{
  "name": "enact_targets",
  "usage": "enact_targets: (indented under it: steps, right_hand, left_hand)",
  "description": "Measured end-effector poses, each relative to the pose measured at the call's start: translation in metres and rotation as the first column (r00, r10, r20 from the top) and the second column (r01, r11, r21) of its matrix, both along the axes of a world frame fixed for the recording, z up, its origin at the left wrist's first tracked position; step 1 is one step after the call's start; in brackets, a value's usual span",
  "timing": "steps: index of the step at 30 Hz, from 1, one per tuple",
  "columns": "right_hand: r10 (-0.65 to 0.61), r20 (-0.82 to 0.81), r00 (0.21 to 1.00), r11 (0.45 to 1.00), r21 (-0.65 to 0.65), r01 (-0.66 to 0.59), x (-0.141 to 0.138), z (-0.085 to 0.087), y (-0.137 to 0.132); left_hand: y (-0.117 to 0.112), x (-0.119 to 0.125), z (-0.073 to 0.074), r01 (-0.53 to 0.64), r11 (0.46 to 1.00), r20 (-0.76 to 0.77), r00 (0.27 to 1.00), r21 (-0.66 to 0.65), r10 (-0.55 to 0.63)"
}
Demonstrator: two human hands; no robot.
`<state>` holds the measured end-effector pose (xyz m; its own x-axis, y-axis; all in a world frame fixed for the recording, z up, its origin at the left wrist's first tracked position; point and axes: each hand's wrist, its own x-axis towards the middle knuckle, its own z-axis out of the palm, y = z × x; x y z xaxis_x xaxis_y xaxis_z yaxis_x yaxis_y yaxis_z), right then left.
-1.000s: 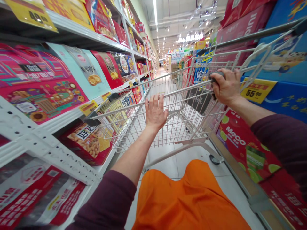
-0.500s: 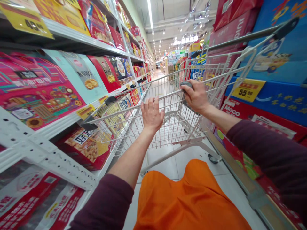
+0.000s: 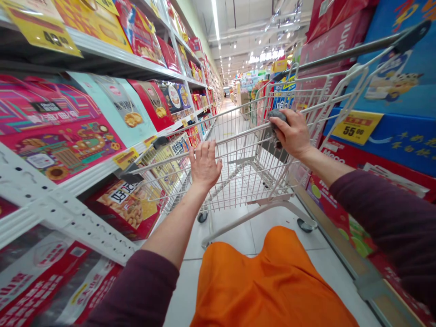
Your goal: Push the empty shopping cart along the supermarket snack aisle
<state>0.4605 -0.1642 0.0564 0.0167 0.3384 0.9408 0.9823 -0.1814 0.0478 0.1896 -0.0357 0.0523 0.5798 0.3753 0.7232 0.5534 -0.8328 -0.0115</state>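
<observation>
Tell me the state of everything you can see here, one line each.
Left hand: open, fingers on the handle bar
Right hand: closed around a grey grip
Wire shopping cart: upright on the tiled floor
Orange garment: rumpled
Store shelves: stocked with boxes

A yellow price tag [image 3: 357, 131] reads 55.00; a red carton [image 3: 332, 175] reads Meco.
</observation>
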Motion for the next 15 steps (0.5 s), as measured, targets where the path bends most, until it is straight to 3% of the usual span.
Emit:
enact_targets:
  steps: [4,12,15]
  right_hand:
    - [-0.008,-0.040,0.999,1.000,0.025,0.009,-0.007,-0.006,0.004]
    - [0.100,0.044,0.994,0.989,-0.112,-0.095,-0.087,-0.007,0.054]
    - [0.127,0.110,0.986,0.986,-0.123,-0.114,-0.103,-0.004,0.068]
  left_hand:
    - [-0.003,0.006,-0.002,-0.041,0.999,0.013,0.999,-0.024,0.041]
    - [-0.008,0.009,0.000,-0.067,0.997,0.010,0.998,-0.035,0.067]
    - [-0.008,0.006,0.002,-0.075,0.997,-0.024,0.997,-0.035,0.074]
